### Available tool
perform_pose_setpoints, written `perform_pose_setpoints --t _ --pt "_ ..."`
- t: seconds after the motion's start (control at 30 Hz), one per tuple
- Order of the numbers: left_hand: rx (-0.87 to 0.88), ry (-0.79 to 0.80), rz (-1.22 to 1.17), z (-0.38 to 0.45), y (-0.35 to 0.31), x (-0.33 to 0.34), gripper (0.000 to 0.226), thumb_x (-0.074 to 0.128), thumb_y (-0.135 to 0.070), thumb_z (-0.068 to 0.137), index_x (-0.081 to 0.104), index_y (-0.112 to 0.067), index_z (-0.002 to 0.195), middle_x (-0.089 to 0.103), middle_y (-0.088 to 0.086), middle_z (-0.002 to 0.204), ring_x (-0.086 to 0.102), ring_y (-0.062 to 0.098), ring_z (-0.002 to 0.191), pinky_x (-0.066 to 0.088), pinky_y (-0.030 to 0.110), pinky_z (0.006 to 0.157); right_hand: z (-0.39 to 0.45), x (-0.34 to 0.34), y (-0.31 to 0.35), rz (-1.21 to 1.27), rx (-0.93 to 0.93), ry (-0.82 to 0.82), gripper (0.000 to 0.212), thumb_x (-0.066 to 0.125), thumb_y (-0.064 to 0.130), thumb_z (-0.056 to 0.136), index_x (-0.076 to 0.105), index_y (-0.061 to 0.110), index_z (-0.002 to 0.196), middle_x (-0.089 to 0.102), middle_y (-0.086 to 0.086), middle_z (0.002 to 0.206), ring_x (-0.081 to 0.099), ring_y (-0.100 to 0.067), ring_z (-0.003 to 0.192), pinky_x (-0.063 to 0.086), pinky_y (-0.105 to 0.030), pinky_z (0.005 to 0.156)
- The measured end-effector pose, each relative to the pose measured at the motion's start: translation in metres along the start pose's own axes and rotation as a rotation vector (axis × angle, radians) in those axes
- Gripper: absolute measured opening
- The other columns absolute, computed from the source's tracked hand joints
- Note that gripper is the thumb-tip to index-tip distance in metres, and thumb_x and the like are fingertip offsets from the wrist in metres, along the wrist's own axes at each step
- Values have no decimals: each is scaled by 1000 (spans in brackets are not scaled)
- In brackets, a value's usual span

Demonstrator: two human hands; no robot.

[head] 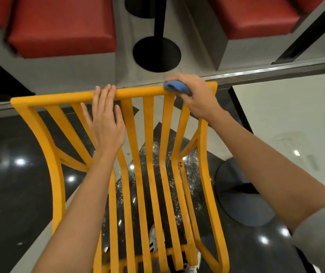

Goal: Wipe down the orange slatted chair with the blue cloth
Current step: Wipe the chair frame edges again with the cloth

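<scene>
The orange slatted chair (147, 154) fills the middle of the head view, its far rail running across at about a third of the way down. My left hand (105, 121) lies flat on the slats left of centre, fingers straight and reaching over the rail. My right hand (195, 95) grips the bunched blue cloth (176, 88) and presses it onto the rail near the chair's right corner. Most of the cloth is hidden under my fingers.
Red padded seats (63, 26) stand beyond the chair at the left and right. A black table post with a round base (156, 54) is between them. A white table (295, 119) lies at the right, with a grey round base (242, 194) on the dark glossy floor.
</scene>
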State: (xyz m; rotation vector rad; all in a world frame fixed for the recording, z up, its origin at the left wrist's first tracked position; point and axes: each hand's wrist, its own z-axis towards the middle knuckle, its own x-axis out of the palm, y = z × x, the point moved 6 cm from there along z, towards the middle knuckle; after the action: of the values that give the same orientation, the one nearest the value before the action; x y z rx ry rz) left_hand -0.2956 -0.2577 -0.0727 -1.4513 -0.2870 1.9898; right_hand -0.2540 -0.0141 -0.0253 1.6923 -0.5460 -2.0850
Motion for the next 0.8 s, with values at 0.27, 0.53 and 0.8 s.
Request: perform_pose_setpoints --t 0.27,0.53,0.8 --pt "-74 60 -180 -1 -3 3 54 43 -15 101 31 -28 152 26 -11 160 3 8 151 -3 56 121 55 54 56 -60 128 152 31 55 53 92 64 25 98 64 1 88 59 -19 81 35 -30 66" --pt "-56 105 -177 2 -3 0 74 46 5 92 25 -31 154 21 -12 162 -4 3 150 -6 54 120 -49 42 -7 -336 -104 -291 55 58 6 91 51 27 141 42 -2 153 39 -30 138 38 -49 108" --pt "-56 113 -182 5 -2 -2 74 46 8 90 30 -30 151 24 -11 160 2 9 151 -8 53 119 -23 45 20 -250 -97 -264 55 61 -2 86 57 21 136 49 -3 147 42 -33 133 38 -48 110"
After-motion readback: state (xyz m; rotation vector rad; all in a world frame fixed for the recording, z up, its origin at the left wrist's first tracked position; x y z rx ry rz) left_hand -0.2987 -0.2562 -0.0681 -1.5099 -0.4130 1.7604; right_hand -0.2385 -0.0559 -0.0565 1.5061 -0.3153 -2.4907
